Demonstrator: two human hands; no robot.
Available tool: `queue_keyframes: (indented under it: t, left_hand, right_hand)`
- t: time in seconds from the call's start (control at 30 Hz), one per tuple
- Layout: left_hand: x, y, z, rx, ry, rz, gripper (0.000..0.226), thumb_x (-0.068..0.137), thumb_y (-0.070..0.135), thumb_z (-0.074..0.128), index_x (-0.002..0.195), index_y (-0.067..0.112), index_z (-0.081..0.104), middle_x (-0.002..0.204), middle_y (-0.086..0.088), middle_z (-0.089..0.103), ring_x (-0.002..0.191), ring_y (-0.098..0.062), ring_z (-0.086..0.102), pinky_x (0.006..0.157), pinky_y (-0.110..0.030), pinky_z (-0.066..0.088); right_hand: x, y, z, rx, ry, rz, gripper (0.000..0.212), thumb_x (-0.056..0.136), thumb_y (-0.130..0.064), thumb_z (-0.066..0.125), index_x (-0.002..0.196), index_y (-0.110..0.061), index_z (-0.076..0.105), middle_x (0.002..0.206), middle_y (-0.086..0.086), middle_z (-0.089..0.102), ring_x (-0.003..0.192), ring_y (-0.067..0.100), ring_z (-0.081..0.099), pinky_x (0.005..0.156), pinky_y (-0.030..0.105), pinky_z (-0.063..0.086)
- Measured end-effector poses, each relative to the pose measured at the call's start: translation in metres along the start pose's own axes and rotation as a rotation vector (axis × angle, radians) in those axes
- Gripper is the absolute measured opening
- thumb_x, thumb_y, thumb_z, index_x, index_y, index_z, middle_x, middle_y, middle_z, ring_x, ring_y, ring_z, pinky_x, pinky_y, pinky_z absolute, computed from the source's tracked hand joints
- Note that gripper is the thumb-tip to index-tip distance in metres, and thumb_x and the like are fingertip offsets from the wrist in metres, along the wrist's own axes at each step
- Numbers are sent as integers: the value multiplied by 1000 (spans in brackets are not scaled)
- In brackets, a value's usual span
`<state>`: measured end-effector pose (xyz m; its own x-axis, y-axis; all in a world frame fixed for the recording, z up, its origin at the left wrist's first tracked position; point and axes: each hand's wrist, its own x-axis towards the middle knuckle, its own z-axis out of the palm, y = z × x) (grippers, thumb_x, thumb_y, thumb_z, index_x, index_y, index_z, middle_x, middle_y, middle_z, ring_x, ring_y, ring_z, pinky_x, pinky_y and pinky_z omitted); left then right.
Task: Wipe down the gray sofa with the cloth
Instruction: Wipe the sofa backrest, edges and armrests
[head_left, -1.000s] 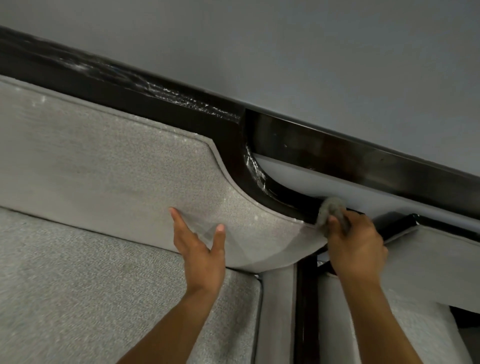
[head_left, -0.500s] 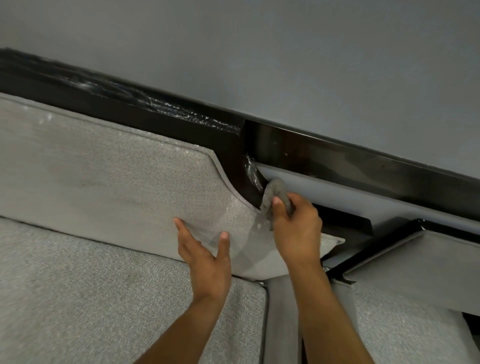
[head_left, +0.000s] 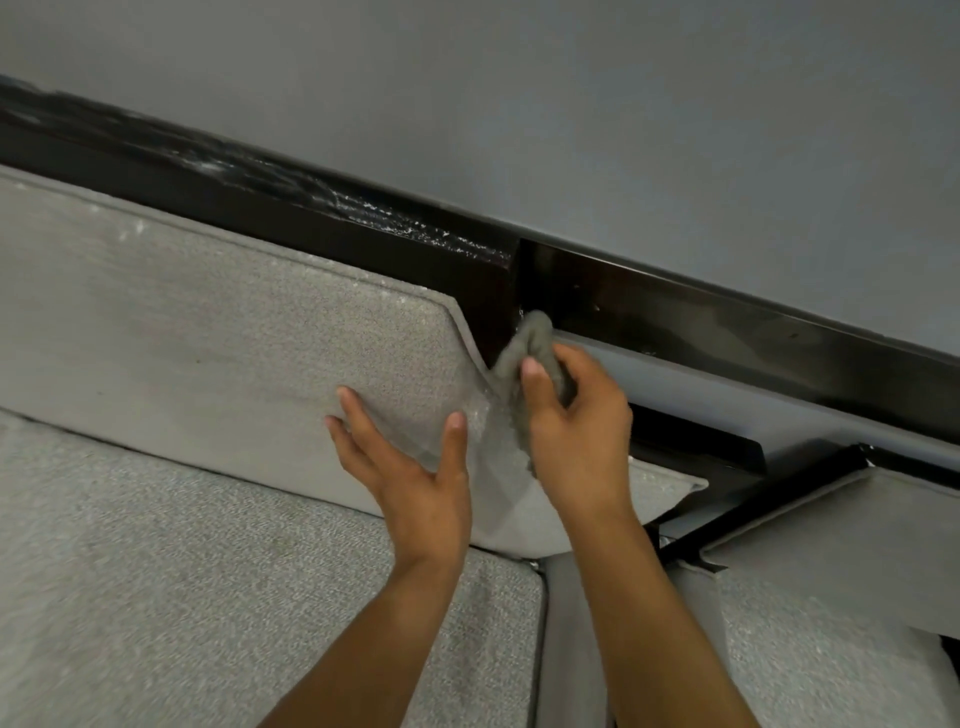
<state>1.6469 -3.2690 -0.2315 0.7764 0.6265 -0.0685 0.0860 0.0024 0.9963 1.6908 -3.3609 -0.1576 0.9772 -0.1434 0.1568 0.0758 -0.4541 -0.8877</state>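
The right hand (head_left: 576, 415), gripping the cloth (head_left: 535, 338), has climbed the frame (head_left: 675, 312) curve, probably finishing it; the left hand (head_left: 415, 467) rests spread on the cushion (head_left: 208, 322).

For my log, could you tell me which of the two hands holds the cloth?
The right hand grips the cloth; the left hand rests, fingers spread, on the back cushion, empty.

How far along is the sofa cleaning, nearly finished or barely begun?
Done: hard to say; no wiped patch stands out on the fabric. In hand: the right hand grips the cloth against the dark frame beside the curved edge of the back cushion, while the left hand lies flat on it. Left: white specks along the frame's top; the seat cushion may need wiping too.
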Motion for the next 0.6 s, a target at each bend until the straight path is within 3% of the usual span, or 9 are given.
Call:
queue_keyframes:
  t: [0.1, 0.2, 0.27, 0.37, 0.43, 0.5, 0.6]
  left_hand:
    - [3, 0, 0, 3, 43, 26, 108, 89, 38, 77, 161, 38, -2, 169, 3, -13, 137, 27, -12, 115, -20, 16]
    - [4, 4, -7, 0, 57, -7, 109, 83, 33, 83, 160, 34, 5, 167, -2, -3, 155, -8, 2, 95, 8, 19]
    - [9, 12, -15, 14, 54, 28, 114, 79, 31, 87, 159, 29, 7, 167, -5, -4, 155, -12, 2, 92, 11, 18]
    - [26, 23, -30, 129, 56, 197, 120, 77, 35, 89, 162, 32, 4, 169, -3, -16, 156, -11, -8, 107, -4, 13]
    - [39, 32, -37, 174, 35, 257, 120, 77, 40, 88, 163, 39, 3, 168, -2, -25, 157, -18, -15, 120, -23, 8]
    - [41, 39, -41, 228, -6, 263, 116, 78, 46, 85, 161, 49, 4, 166, 1, -32, 156, -20, -20, 123, -40, 13]
    - [38, 45, -43, 202, -30, 236, 111, 76, 51, 84, 158, 56, 8, 164, 11, -34, 156, -16, -17, 116, -39, 16]
  right_hand:
    - [0, -13, 10, 123, -10, -14, 19, 101, -30, 58, 116, -26, 69, 105, -3, 68, 96, 9, 66, 85, 30, 56]
    - [-11, 13, 4, -7, 59, 87, 24, 100, -33, 57, 121, -25, 68, 109, -2, 65, 100, 12, 64, 91, 44, 55]
    - [-14, 21, -1, -84, 73, 150, 29, 98, -40, 56, 121, -27, 68, 108, 0, 64, 97, 17, 64, 89, 49, 55]
    - [-3, -3, 5, 27, 34, 67, 25, 97, -38, 56, 116, -27, 69, 106, 1, 67, 98, 17, 65, 89, 45, 56]
    - [5, -26, 12, 141, 31, -6, 18, 101, -29, 57, 113, -26, 70, 104, 0, 68, 96, 12, 66, 87, 34, 56]
    - [3, -32, 16, 195, 33, 7, 17, 101, -27, 57, 112, -26, 70, 100, -2, 69, 92, 9, 66, 83, 30, 57]
    - [-11, -8, 12, 108, 78, 117, 16, 100, -28, 59, 111, -23, 70, 97, -3, 70, 89, 9, 66, 83, 36, 57]
